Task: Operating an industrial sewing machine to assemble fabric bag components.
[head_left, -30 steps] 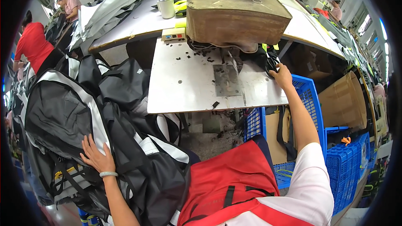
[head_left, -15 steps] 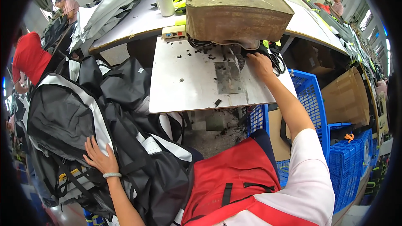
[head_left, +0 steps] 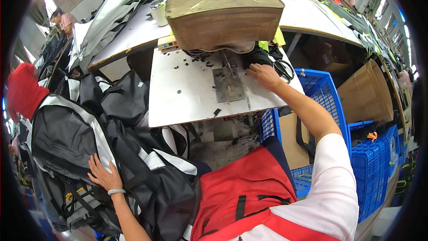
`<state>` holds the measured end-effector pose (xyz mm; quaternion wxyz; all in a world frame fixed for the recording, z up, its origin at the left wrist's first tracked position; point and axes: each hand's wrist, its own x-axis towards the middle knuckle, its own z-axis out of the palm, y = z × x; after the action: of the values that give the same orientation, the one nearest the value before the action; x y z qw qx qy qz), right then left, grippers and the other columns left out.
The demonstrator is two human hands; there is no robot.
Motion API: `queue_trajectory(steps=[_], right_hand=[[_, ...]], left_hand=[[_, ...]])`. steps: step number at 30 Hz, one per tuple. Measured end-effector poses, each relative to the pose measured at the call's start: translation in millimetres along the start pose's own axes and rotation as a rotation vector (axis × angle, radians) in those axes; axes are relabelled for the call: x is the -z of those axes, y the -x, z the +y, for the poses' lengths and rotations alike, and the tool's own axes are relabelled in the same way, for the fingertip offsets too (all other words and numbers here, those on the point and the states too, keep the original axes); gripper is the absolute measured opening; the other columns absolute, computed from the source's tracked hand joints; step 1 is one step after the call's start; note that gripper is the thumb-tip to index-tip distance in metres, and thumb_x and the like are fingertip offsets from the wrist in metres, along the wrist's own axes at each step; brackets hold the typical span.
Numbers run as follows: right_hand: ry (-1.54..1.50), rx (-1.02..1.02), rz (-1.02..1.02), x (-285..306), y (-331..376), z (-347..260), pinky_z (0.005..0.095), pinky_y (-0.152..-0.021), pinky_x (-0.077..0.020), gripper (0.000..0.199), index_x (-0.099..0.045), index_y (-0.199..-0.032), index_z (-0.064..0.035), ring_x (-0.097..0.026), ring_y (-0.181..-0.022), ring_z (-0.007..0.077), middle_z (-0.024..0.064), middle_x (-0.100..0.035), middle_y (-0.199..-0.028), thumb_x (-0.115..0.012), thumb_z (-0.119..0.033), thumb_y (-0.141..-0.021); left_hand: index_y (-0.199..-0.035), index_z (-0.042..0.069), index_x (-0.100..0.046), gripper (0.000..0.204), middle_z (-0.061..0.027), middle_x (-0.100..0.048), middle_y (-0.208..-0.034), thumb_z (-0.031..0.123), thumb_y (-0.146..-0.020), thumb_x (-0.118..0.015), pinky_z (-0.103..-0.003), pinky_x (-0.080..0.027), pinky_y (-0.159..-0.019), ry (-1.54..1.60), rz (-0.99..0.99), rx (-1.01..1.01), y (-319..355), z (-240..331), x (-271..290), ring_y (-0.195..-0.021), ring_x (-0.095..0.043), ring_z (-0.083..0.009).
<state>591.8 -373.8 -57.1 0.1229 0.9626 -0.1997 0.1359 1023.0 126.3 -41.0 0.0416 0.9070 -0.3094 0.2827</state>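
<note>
While resting L hand (head_left: 104,174) on black bag (head_left: 67,138) w/ white trim, with fingers spread flat and gripping nothing, reaching R hand (head_left: 264,76) over white tabletop (head_left: 187,100) to dark cloth (head_left: 257,58) nr metal plate (head_left: 228,90). Bending R fingers at cloth's edge; can't tell if pinching or just touching. See bag to L of tabletop, next to blk/white pieces (head_left: 127,102). Note black loops (head_left: 284,72) just R of R hand, brown housing (head_left: 223,24) beyond plate, blue crate (head_left: 335,102) by tabletop's R edge, red apron (head_left: 245,178) on lap.
</note>
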Motion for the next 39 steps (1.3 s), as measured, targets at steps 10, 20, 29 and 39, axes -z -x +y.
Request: queue_trajectory(steps=[10,20,29,39], right_hand=[[-0.193,-0.79,0.165,29.0,75.0,27.3,0.0423,-0.082,-0.0495,0.033,-0.057,-0.108,-0.0093,-0.062,-0.095,0.0345,0.0153,-0.064,-0.1,-0.07,-0.012,-0.078],[-0.984,-0.634,0.162,57.0,118.1,-131.8,0.0443,-0.083,-0.0504,0.044,-0.053,-0.115,-0.003,-0.063,-0.094,0.0403,0.0222,-0.064,-0.101,-0.071,-0.024,-0.08],[-0.546,-0.827,0.314,31.5,108.2,2.3,0.0412,-0.075,-0.0491,0.06,-0.048,-0.133,-0.0169,-0.062,-0.083,0.0329,0.0119,-0.058,-0.088,-0.069,-0.013,-0.077],[-1.545,-0.829,0.72,5.8,-36.0,80.8,0.033,-0.069,-0.0501,0.022,-0.055,-0.109,-0.0037,-0.062,-0.076,0.0203,0.0082,-0.061,-0.082,-0.055,-0.012,-0.089]], left_hand=[[-0.121,0.0,-0.058,0.039,-0.0155,-0.056,-0.125,0.002,-0.081,-0.059,-0.037,-0.038,-0.102,0.744,-0.18,-0.259,-17.3,68.0,132.2,-0.118,-0.054,-0.0278],[-0.138,0.003,-0.043,0.049,-0.011,-0.059,-0.121,0.03,-0.099,-0.054,-0.036,-0.052,-0.087,1.962,-1.525,0.217,95.5,417.2,70.1,-0.102,-0.061,-0.021],[-0.127,0.0,-0.048,0.034,-0.0138,-0.066,-0.107,0.023,-0.102,-0.046,-0.036,-0.058,-0.079,2.069,-1.27,0.382,67.6,410.9,48.3,-0.097,-0.067,-0.0268],[-0.106,-0.003,-0.054,0.02,-0.0167,-0.066,-0.094,0.015,-0.1,-0.047,-0.043,-0.059,-0.074,2.12,-1.188,0.517,-22.0,387.2,-21.5,-0.088,-0.068,-0.0317]])
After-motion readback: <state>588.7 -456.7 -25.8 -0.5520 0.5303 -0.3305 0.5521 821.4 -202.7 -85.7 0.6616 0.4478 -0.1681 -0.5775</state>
